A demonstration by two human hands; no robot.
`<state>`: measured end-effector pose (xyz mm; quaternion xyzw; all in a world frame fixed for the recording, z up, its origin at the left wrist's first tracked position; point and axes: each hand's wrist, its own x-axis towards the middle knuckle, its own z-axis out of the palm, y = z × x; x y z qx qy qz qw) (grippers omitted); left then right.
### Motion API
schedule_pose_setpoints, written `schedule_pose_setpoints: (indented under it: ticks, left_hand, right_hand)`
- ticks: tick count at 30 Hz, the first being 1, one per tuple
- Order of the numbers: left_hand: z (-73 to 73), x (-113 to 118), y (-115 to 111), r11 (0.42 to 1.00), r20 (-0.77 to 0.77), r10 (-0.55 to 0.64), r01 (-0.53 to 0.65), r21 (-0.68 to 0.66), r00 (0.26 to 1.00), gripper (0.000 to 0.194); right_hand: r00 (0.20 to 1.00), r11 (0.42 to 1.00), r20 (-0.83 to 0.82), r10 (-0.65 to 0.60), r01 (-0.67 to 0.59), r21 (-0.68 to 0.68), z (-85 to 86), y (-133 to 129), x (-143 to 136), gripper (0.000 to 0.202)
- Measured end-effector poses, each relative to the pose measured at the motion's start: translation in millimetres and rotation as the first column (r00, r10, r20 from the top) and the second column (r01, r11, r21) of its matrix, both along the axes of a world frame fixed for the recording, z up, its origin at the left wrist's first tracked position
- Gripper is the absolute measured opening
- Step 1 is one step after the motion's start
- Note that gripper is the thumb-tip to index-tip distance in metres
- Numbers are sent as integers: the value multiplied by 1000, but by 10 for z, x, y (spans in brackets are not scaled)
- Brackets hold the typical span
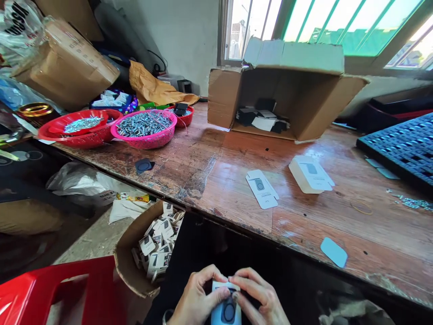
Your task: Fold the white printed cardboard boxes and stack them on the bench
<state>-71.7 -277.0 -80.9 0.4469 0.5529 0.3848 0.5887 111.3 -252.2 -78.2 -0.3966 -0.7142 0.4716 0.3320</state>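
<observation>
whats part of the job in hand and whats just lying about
Likely job:
held white printed packet
stacked white printed cards
brown cardboard box of similar packets

Seemingly lying about:
thin yellow loop
red plastic stool
crumpled orange-brown sheet

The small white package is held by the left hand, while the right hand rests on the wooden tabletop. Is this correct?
Not quite: the right hand is not resting on the wooden tabletop; in the head view, its fingers touch the small white package too. The left hand does hold it.
</observation>
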Motion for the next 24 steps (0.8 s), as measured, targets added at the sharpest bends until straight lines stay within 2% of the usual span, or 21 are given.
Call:
schedule_pose_setpoints:
  ticks: [2,4,6,8,11,14,17,19,21,24]
  left_hand:
    - [-43,-46,52,995,87,96,-94,-30,992,41]
    - [-69,-216,155,968,90,253,-251,-25,963,45]
    - [-85,-521,298,882,21,471,-471,19,882,47]
    - [-108,-906,443,720,-36,693,-688,85,720,54]
    - [-169,-1429,566,637,-79,771,-762,118,632,62]
    - [-256,-1721,554,614,-118,789,-776,144,603,62]
    - [-363,-1838,517,589,-147,808,-788,180,571,61]
    - [-435,-1891,512,564,-170,825,-801,202,539,59]
    - [-496,-1955,518,542,-200,839,-812,215,507,57]
    - [-553,-2078,525,523,-253,846,-821,230,469,53]
  right_hand:
    - [999,999,33,22,-23,23,51,65,-32,26]
    - [998,995,55,-5,0,99,202,223,-40,34]
    - [986,971,95,-136,113,209,419,489,-6,32]
    - [941,918,168,-293,228,324,628,840,74,19]
    - [829,843,318,-460,296,449,759,1411,248,30]
    - [658,767,470,-589,272,580,628,1882,391,48]
    - [532,790,612,-586,206,577,412,2188,450,67]
    - [519,841,670,-530,223,492,315,2314,453,73]
    - [539,881,697,-473,260,396,269,2398,443,70]
    - [535,883,702,-469,287,371,266,2476,433,66]
